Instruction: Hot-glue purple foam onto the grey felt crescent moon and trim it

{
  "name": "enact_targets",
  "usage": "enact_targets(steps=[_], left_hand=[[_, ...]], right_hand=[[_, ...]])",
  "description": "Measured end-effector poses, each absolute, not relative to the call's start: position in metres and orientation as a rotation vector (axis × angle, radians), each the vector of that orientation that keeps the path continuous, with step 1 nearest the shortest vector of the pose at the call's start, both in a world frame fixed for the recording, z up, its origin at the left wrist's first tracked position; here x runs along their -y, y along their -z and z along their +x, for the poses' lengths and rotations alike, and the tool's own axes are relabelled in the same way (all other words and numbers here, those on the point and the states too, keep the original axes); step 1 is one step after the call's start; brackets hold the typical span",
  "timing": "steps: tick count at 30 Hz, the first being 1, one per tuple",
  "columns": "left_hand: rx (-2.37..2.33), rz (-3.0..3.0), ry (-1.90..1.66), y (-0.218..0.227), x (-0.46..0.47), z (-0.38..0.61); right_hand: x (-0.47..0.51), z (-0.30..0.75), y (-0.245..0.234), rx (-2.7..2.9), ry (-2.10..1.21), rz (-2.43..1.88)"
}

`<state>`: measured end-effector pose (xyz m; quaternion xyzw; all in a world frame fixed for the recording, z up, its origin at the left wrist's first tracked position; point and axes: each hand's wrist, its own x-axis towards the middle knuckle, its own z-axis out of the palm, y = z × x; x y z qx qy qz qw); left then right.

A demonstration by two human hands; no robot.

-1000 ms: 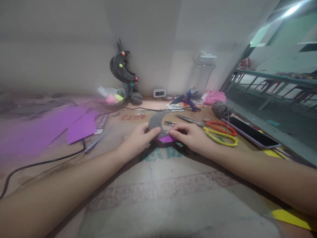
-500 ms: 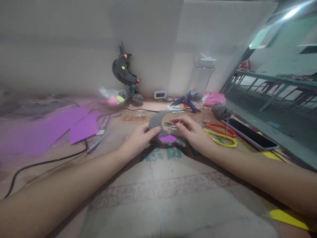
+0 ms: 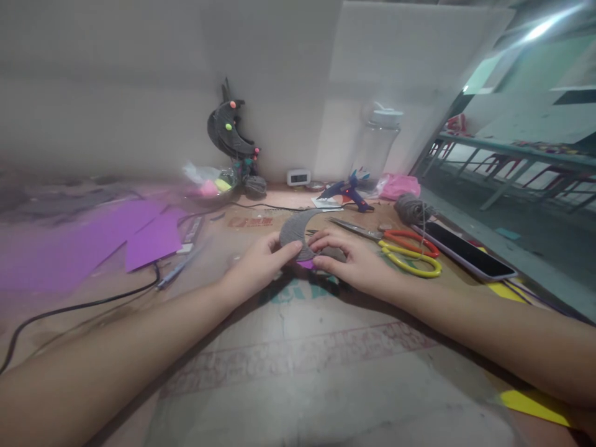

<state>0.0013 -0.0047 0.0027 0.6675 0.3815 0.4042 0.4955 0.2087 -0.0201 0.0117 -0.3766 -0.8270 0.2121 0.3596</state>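
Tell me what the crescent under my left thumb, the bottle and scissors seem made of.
Crescent: maybe matte grey yarn or cloth, as fine lines cross it; core hidden.
Bottle: glossy clear plastic or glass, since it is see-through.
Scissors: likely steel blades, from their grey sheen, and smooth plastic handles, judging by bright colours.

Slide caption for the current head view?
Left hand holding a gray crescent, right hand at its lower end, with scissors and a glue gun close by.

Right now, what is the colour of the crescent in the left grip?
The crescent is grey, and it shows best in the head view.
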Motion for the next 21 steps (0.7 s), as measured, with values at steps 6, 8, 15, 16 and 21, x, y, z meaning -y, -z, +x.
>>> enact_targets(steps=[6,8,15,16,21], left_hand=[[-0.921,1.634,-0.957,-0.0041,0.0063,0.0012],[-0.91,1.629,-0.946,-0.0047,0.0068,0.0015],[-0.892,1.613,-0.916,-0.0042,0.0063,0.001],[-0.894,1.598,-0.919,-0.0045,0.0064,0.0011],[-0.942,1.585,-0.945,-0.0044,0.005,0.0013]], right_hand=[[0.0214,0.2075,-0.0149,2.116,-0.553,-0.972],[0.0217,0.2072,-0.0157,2.119,-0.528,-0.978],[0.0223,0.2086,-0.0154,2.091,-0.553,-1.008],[0.0223,0.2092,-0.0152,2.061,-0.576,-1.035],[0.0208,0.21,-0.0154,2.001,-0.592,-1.099]])
